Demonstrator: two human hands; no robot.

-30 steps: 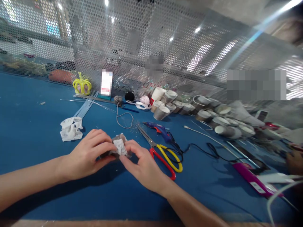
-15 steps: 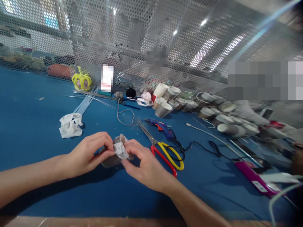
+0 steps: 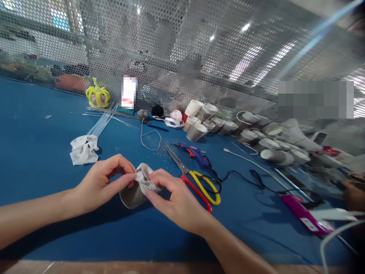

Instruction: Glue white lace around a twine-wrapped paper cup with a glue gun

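A small grey cup (image 3: 131,197) lies tilted between my hands, with a strip of white lace (image 3: 146,185) around its rim. My left hand (image 3: 107,180) pinches the lace at the rim's left side between thumb and fingertips. On the right side, my right hand (image 3: 171,194) grips the rim and lace, thumb outside; its fingertips are partly hidden at the opening. Scissors (image 3: 186,169) with one red and one yellow handle lie open just right of my right hand. Behind them is a blue glue gun (image 3: 196,154). More crumpled white lace (image 3: 84,149) rests beyond my left hand.
Several grey cups (image 3: 196,131) stand and lie at the back right. Yarn balls (image 3: 157,111), a yellow woven piece (image 3: 97,95), clear strips (image 3: 104,121) and a phone (image 3: 129,93) line the mesh panel. A purple power strip (image 3: 306,215) with cords sits right. Another person's hand (image 3: 352,194) shows far right.
My left hand has shifted slightly, and more of the cup's side shows beneath it. The lace now lies flatter along the rim. My right hand stays nearly in place.
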